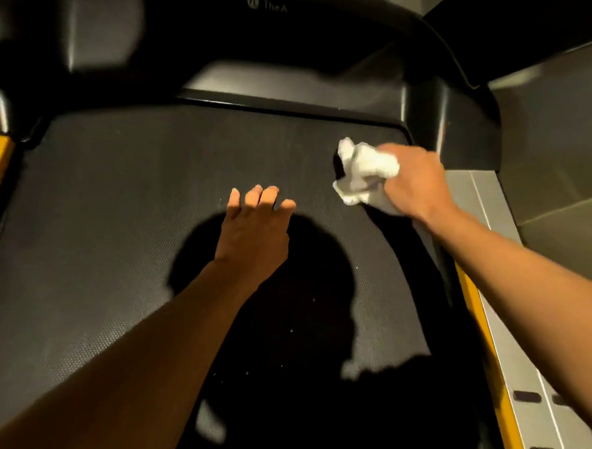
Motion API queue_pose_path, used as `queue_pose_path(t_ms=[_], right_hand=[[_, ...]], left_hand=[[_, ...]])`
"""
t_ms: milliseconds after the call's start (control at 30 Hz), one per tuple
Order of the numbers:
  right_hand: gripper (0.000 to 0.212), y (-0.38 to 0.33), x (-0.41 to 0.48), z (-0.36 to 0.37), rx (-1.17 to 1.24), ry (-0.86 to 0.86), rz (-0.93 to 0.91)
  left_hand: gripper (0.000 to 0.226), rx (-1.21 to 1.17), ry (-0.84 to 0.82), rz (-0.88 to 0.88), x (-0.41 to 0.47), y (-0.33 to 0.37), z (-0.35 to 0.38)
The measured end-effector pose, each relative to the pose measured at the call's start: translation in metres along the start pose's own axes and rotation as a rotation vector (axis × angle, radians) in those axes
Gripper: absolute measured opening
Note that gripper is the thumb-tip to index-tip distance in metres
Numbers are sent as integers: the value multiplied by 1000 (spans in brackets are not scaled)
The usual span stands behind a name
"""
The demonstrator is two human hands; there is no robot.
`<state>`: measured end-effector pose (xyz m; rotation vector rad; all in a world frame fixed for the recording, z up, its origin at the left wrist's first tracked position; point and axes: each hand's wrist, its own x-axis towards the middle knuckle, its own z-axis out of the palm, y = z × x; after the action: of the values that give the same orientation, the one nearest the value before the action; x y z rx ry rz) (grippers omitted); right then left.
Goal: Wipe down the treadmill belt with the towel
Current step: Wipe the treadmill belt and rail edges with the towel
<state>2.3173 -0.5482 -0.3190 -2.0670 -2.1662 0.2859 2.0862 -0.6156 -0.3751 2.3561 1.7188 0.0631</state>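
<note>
Right hand point(414, 180) grips a bunched white towel point(365, 171) at the front right corner of the treadmill belt point(115, 199), near the black motor cover point(453, 113). Left hand point(253, 226) is open over mid-belt, fingers loosely spread. Yellow strip point(478, 317) runs along the belt's right edge.

The right hand point(414, 180) holds a bunched white towel point(364, 172) on the black belt point(116, 216). The left hand point(257, 226) is spread open.

Left hand point(253, 223) flat, fingers point(233, 200) apparently straight; right hand point(414, 180) curled, both arms outstretched.
</note>
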Motion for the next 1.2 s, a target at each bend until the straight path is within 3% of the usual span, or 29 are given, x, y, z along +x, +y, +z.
queue_pose_path(t_ms=[67, 167, 400, 533, 667, 733, 833, 900, 1000, 1067, 1200], right_hand=[[46, 11, 30, -6, -52, 41, 81], [46, 21, 32, -13, -105, -68, 76], [48, -14, -120, 11, -44, -296, -128], [52, -9, -78, 5, -22, -62, 34], [43, -42, -79, 23, -37, -77, 204], [41, -79, -110, 35, 49, -135, 126], [34, -117, -158, 43, 177, -260, -133], [33, -105, -160, 46, 190, -126, -112], [40, -84, -140, 40, 157, 54, 114], [44, -81, -141, 35, 127, 7, 187], [36, -108, -177, 34, 257, -171, 95]], left_hand=[[50, 14, 9, -9, -1, 3, 1], [50, 8, -2, -13, -1, 5, 2], [45, 50, -72, 24, -12, -12, -8], [44, 60, -124, -7, -46, -22, -18], [42, 34, -229, -92, -73, -32, -35], [42, 11, -274, -141, -82, -40, -44], [44, -19, -260, -171, -97, -51, -42], [45, 0, -215, -128, -101, -55, -38], [47, -2, -211, -118, -101, -57, -38], [45, 4, -243, -131, -96, -58, -41], [42, -33, -263, -116, -93, -59, -42]])
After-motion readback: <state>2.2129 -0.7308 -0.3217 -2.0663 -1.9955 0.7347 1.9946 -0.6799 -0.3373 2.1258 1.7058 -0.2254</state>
